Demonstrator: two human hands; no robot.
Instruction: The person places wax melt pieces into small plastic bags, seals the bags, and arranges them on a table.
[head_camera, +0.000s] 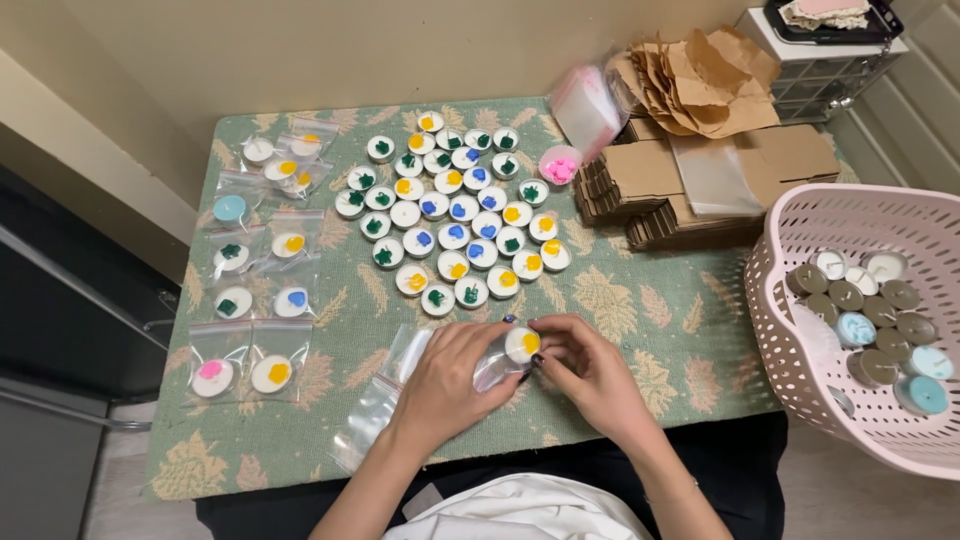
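Small table (640, 330) under a green cloth with a pale leaf pattern, pushed against a beige wall.

At the near edge, both hands closed on one tealight (522, 344) with a yellow shape on white wax. Left hand (452, 385) curled over a clear plastic bag (497, 368), fingers bent round the bag just below the tealight. Right hand (590, 368) pinching the tealight's rim from the other side, dark-painted fingertips (535, 358) touching the cup. Tealight half inside the bag's mouth, above the cloth, in front of the torso.

Just left of the hands, a loose heap of empty clear bags (385, 400), count impossible to tell.

Beyond the hands, a cluster of loose tealights (450, 210), roughly thirty-six, white wax with green, blue or yellow shapes. Beside the cluster, one pink cup (559, 165).

Along the left side of the cloth, bagged tealights (265, 290), eleven countable: one plain white, one pale blue, one pink, one blue-marked, two green-marked, five yellow-marked.

At the far right of the table, a stack of flat brown cardboard boxes (690, 185), crumpled brown paper (700, 85) on top, a packet of pink-edged bags (588, 108) leaning near.

Off the table's right edge, one pink perforated basket (860, 215) with about fifteen candles (880, 320) inside, most turned metal-side up, some pale blue or white.
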